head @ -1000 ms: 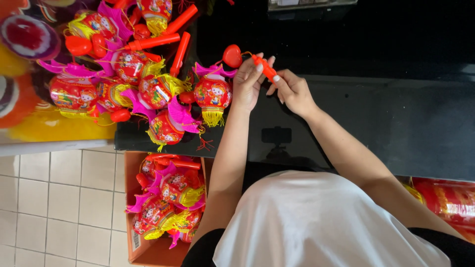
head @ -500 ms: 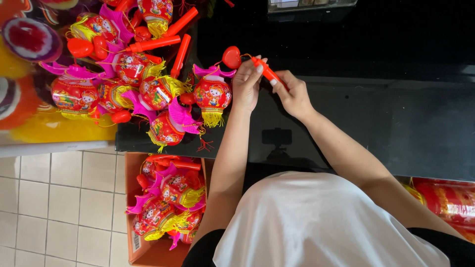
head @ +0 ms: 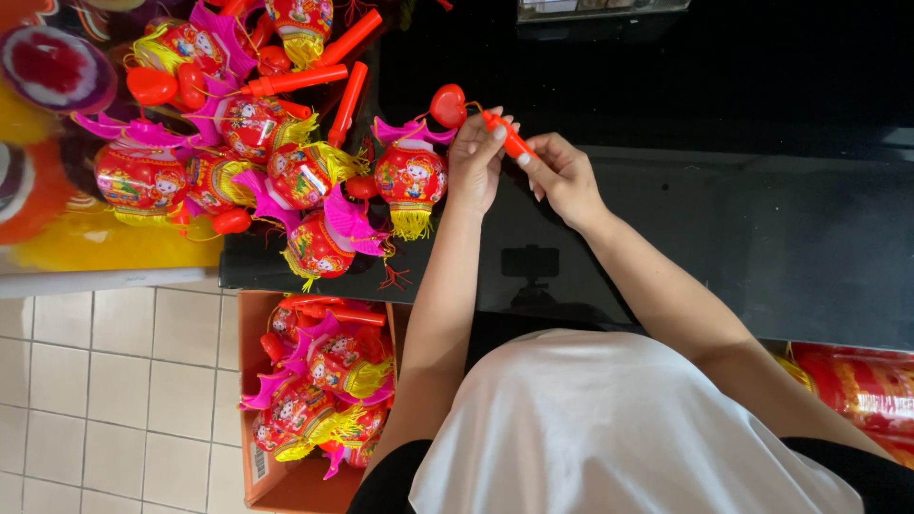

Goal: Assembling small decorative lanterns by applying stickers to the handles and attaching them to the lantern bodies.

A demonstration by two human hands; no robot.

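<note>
- Orange handle stick, near the black bench's left end, pinched between both hands.
- Left hand and right hand are closed on it.
- Looks light and stiff; the lantern hanging beside it seems fragile, so hold the stick.
- More lanterns fill the box below the bench.

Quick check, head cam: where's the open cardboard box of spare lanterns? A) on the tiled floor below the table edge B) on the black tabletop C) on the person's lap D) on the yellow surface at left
A: the cardboard box sits on the tiled floor under the edge of the black table, while both hands, left hand and right hand, work the red stick above.
</note>
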